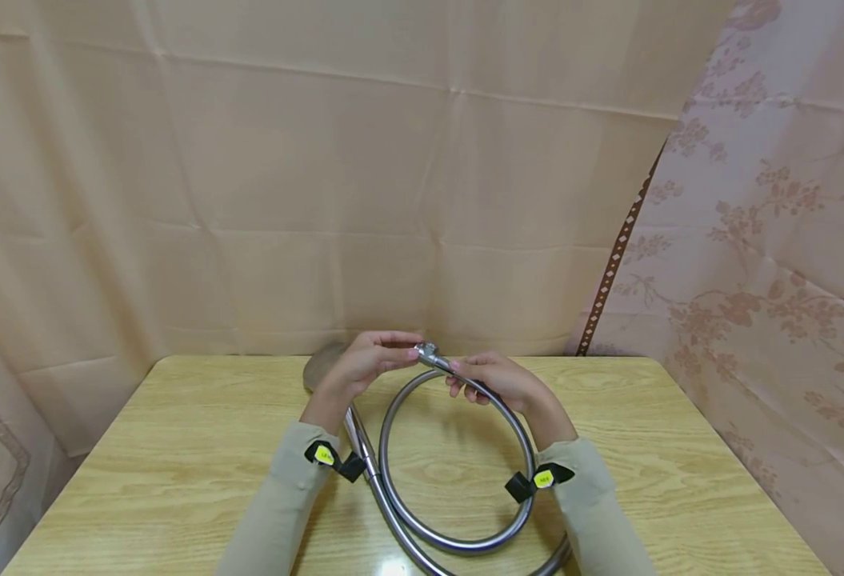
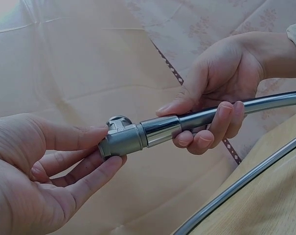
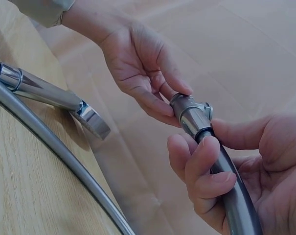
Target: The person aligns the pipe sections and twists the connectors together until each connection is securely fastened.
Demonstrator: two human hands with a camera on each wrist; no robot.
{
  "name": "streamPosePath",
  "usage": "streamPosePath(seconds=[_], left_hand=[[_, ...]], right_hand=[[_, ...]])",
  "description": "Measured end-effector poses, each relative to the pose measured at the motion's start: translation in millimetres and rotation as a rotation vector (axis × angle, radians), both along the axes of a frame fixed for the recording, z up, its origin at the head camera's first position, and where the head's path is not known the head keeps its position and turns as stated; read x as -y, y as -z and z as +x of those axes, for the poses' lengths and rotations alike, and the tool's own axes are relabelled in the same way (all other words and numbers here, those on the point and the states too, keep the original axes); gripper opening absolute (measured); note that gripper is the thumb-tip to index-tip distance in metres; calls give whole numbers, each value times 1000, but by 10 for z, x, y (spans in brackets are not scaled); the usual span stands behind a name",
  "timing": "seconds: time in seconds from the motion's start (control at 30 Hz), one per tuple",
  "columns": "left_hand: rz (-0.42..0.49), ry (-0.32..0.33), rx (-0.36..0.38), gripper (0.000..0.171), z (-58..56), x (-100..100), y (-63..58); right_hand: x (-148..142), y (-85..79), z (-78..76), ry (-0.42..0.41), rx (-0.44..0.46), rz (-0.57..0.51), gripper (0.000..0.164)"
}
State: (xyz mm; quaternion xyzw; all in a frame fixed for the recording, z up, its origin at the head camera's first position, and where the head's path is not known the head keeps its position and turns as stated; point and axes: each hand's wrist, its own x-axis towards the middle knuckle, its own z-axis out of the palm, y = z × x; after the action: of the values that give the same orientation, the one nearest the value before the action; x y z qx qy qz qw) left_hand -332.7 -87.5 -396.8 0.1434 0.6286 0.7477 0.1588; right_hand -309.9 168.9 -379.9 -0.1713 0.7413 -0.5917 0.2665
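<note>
My left hand [image 1: 362,362] pinches a small chrome pipe fitting [image 2: 124,140] by its outer end, thumb on one side and fingers on the other. The fitting has a short side outlet with a rounded tip. It sits in line with the chrome end collar [image 2: 161,130] of a shiny metal shower hose [image 2: 275,102]. My right hand [image 1: 502,379] grips the hose just behind that collar, thumb along the top and fingers curled beneath. Both hands hold these parts raised near the table's far edge. From there the hose loops down onto the table.
A hand shower head [image 3: 91,120] with a chrome handle [image 3: 50,93] lies at the far left of the wooden table [image 1: 198,448], behind my left forearm. Beige cloth [image 1: 321,176] hangs behind the table, and flowered cloth [image 1: 767,240] hangs on the right.
</note>
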Motion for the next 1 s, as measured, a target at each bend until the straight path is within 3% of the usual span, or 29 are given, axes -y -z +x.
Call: streamPosePath(seconds=[0.3,0.5,1.0], left_hand=[[-9,-3,15,40,-13,5,-13],[10,-28,37,38,-16,1,-30],[-5,-60,68,40,-18,-8,-38]], right_hand=[[23,4,-4,-3,-13,-11,36],[30,10,-12,52,-14,-11,39],[17,-2,-12,104,-17,-33,32]])
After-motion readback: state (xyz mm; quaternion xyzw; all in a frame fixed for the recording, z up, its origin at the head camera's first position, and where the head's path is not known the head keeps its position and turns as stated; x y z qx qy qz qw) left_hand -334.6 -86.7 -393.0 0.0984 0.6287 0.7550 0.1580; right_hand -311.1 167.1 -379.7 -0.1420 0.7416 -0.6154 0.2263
